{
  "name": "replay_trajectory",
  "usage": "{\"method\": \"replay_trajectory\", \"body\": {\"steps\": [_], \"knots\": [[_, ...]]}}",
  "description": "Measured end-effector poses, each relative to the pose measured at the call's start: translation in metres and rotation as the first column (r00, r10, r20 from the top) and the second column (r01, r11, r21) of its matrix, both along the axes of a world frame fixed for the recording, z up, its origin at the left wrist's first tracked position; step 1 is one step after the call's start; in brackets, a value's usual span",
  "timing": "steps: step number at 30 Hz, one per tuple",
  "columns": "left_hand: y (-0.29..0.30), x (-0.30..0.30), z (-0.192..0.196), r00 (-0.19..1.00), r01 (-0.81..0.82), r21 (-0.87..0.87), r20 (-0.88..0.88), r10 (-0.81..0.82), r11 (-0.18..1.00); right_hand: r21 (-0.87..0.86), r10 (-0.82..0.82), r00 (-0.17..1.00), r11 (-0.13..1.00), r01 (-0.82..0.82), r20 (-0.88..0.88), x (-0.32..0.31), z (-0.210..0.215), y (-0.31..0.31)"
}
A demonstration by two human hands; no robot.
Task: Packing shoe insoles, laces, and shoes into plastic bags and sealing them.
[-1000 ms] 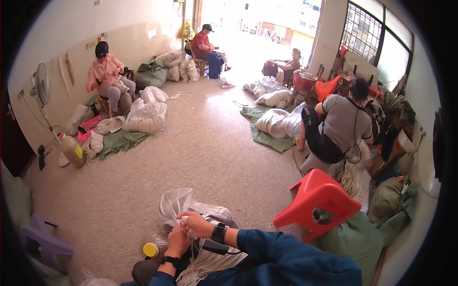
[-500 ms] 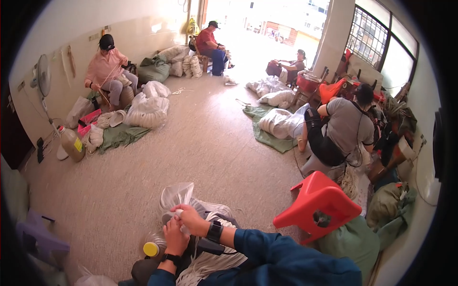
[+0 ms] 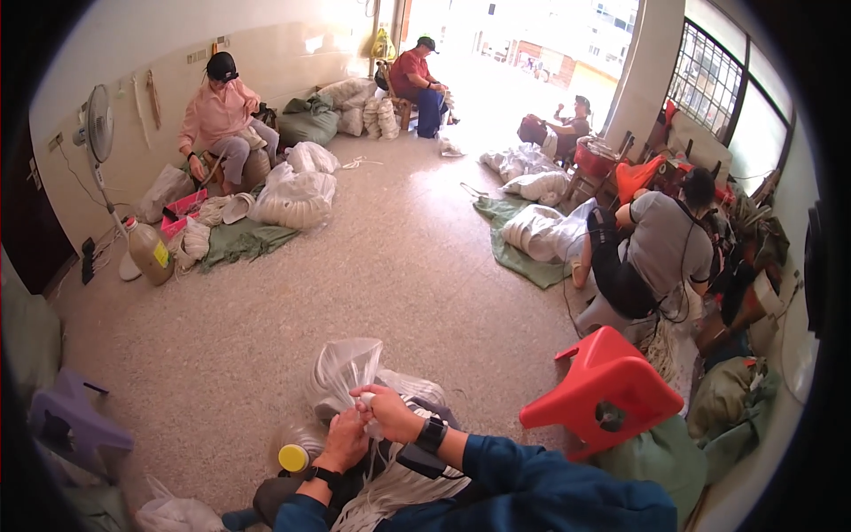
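Observation:
Close together over my lap, both hands work at a clear plastic bag (image 3: 347, 362) that stands puffed out in front of them. My right hand (image 3: 394, 415) is closed in a pinch on its gathered, whitish end. Just below and to the left, my left hand (image 3: 344, 442) has its fingers curled in on the same gathered plastic; its fingertips are partly hidden. Bundles of white cord (image 3: 399, 496) lie over my lap beneath the wrists. A clear jar with a yellow lid (image 3: 292, 457) stands beside my left hand.
A red plastic stool (image 3: 612, 390) lies tipped on a green sack (image 3: 656, 465) at right. A purple stool (image 3: 84, 421) is at left. Several people sit working around the room among white bundles (image 3: 297, 197), a fan (image 3: 99, 120) and a large jug (image 3: 149, 253).
My view has shifted slightly, so the scene sits further right. My hands stay together on the bag. The person in pink has lowered a hand; the one by the doorway has raised theirs.

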State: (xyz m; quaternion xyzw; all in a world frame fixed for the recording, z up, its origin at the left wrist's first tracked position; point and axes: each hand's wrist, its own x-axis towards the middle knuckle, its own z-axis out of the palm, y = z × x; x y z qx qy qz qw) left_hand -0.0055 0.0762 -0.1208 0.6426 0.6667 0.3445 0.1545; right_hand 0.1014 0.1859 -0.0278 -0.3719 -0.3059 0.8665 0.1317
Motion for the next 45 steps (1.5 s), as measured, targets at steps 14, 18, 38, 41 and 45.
{"method": "replay_trajectory", "body": {"steps": [14, 18, 38, 41, 45], "knots": [[0.010, 0.009, 0.002, 0.920, -0.337, -0.177, -0.270, 0.283, 0.925, 0.146, -0.050, 0.998, 0.988, 0.054, -0.032, -0.007, -0.023, -0.005], [0.014, 0.010, 0.003, 0.946, -0.289, -0.201, -0.211, 0.246, 0.936, 0.175, -0.035, 0.998, 0.984, 0.042, -0.043, 0.003, -0.014, -0.008], [-0.004, -0.003, 0.021, 0.998, -0.042, -0.130, 0.048, 0.049, 0.991, 0.215, 0.003, 0.999, 0.977, 0.006, -0.043, 0.027, -0.005, -0.006], [-0.001, -0.006, 0.030, 0.999, -0.035, -0.115, 0.013, 0.037, 0.993, 0.207, 0.006, 0.999, 0.978, 0.002, -0.039, 0.023, -0.004, -0.006], [0.004, -0.011, 0.035, 0.995, -0.005, -0.140, 0.100, 0.019, 0.990, 0.265, 0.057, 0.997, 0.963, -0.043, -0.049, 0.006, 0.002, 0.004]]}}
